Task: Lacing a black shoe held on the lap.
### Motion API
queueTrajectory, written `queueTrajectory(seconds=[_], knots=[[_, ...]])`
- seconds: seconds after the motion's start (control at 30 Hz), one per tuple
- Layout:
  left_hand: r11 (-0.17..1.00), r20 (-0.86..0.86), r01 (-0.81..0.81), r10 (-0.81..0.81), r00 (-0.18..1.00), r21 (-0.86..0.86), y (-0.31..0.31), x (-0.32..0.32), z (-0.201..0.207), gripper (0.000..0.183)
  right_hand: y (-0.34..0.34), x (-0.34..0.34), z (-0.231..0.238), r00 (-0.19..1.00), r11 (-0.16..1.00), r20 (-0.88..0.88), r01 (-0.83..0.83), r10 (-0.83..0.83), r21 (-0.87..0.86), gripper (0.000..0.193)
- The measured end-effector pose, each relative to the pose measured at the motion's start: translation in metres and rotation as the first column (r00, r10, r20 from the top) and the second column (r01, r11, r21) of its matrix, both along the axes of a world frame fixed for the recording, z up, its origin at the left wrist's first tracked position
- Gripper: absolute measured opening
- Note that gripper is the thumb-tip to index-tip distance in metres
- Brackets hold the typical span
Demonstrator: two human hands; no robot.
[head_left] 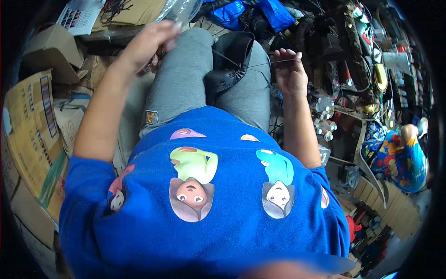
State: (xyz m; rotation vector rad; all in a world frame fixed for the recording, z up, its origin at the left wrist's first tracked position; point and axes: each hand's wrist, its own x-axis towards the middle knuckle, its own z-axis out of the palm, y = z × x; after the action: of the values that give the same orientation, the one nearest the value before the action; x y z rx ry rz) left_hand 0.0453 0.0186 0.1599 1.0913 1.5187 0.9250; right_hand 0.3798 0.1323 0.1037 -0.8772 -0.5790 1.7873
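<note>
A black leather shoe [227,76] lies across my lap, between and over my grey-clad thighs. A thin dark thread [260,65] runs from the shoe's edge to my right hand [290,72]. That hand is raised beside my right thigh, palm turned up, with the thread caught at the thumb and fingers. More loose thread ends hang near the shoe's opening. My left hand [160,39] is lifted beyond my left knee, apart from the shoe. Its fingers are smeared by motion, so I cannot make out whether anything is in them.
Cardboard boxes [51,53] and a large flattened carton [35,135] crowd my left. Blue plastic bags [274,14] lie ahead. On my right are a cluttered rack [344,46], small clear bottles [325,123] and another person's colourfully clothed leg [404,158].
</note>
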Motion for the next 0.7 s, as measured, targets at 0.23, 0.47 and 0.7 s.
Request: queueTrajectory(seconds=[0.23,0.47,0.7], knots=[[0.977,0.924,-0.185,0.166,0.345,-0.107,0.028,0.000,-0.048,0.042,-0.018,0.034,-0.002,0.895,0.922,-0.272,-0.382,0.354,-0.056,0.047],[0.929,0.462,-0.305,0.368,0.807,-0.207,0.014,-0.017,-0.034,0.035,-0.018,0.091,-0.022,0.898,0.886,0.060,-0.417,0.436,-0.200,0.027],[0.829,-0.597,-0.069,0.455,0.661,0.555,-0.048,-0.033,-0.043,0.033,0.002,0.080,0.021,0.412,0.852,0.886,-0.521,0.212,0.039,0.059]])
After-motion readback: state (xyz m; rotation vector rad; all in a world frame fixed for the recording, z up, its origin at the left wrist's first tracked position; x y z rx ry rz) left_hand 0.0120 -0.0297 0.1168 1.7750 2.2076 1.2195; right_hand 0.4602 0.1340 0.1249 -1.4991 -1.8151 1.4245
